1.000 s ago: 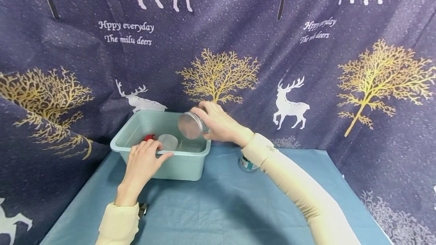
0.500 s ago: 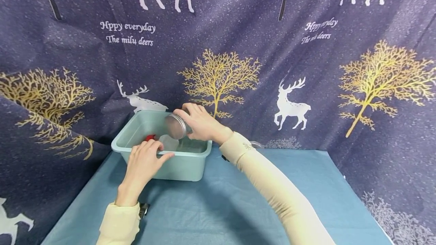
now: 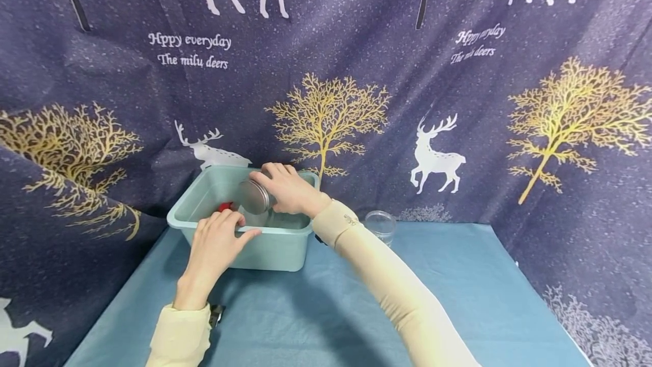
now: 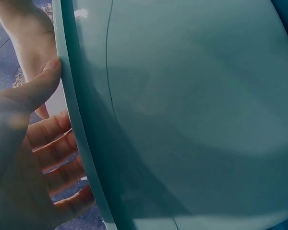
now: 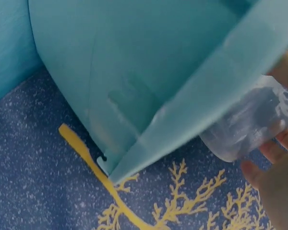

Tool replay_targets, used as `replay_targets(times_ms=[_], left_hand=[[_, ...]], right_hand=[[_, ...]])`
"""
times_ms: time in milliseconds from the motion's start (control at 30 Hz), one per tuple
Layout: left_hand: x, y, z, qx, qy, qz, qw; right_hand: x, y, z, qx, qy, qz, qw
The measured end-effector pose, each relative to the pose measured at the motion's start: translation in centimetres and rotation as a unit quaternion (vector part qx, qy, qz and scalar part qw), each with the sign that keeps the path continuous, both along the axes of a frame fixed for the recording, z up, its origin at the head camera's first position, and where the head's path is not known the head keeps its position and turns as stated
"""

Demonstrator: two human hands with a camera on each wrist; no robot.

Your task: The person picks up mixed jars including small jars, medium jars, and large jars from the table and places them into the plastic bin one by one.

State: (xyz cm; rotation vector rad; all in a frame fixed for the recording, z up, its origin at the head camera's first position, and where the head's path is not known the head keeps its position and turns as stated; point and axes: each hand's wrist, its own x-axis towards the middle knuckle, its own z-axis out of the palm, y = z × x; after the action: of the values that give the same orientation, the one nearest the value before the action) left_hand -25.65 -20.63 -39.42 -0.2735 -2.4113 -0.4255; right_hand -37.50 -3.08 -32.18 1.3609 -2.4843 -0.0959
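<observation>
My right hand (image 3: 291, 190) grips a clear jar with a silver lid (image 3: 256, 196), tilted with the lid toward the left, inside the opening of a pale green plastic tub (image 3: 270, 255). In the right wrist view the jar's clear bottom (image 5: 249, 120) shows beyond the tub's rim, with fingers round its side. My left hand (image 3: 213, 255) holds the near rim of the tub. Seen from the left wrist, its thumb lies at the rim and its fingers (image 4: 57, 148) reach behind it. A red item (image 3: 224, 207) and a pale round thing (image 3: 258, 218) lie in the tub, partly hidden.
To the right of the tub, a clear round container (image 3: 380, 223) stands on the blue tablecloth (image 3: 285, 310), partly behind my right sleeve. A dark patterned curtain (image 3: 356, 27) hangs close behind the tub.
My right hand has carried the jar left and lower into the tub. The clear container on the table now shows more from behind the sleeve. My left hand stays at the rim.
</observation>
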Motion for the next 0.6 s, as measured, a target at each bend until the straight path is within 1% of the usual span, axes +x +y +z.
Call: replay_targets(times_ms=[133,300,400,467,600], left_hand=[[0.0,0.1,0.1,0.0,-0.001,0.0,1.0],[0.1,0.1,0.0,-0.002,-0.009,0.0,1.0],[0.1,0.1,-0.1,-0.004,-0.015,0.001,0.9999],[0.1,0.1,-0.1,-0.002,-0.017,0.002,0.9998],[0.1,0.1,0.0,0.0,-0.012,0.0,0.9999]], right_hand=[[0.1,-0.8,-0.2,0.01,-0.001,-0.002,1.0],[0.3,-1.8,-0.4,0.013,0.031,0.001,0.999],[0.4,-2.2,-0.4,-0.004,0.034,-0.004,0.999],[0.3,-2.3,-0.4,-0.025,0.026,-0.014,0.999],[0.3,-2.2,-0.3,-0.06,0.016,-0.03,0.998]])
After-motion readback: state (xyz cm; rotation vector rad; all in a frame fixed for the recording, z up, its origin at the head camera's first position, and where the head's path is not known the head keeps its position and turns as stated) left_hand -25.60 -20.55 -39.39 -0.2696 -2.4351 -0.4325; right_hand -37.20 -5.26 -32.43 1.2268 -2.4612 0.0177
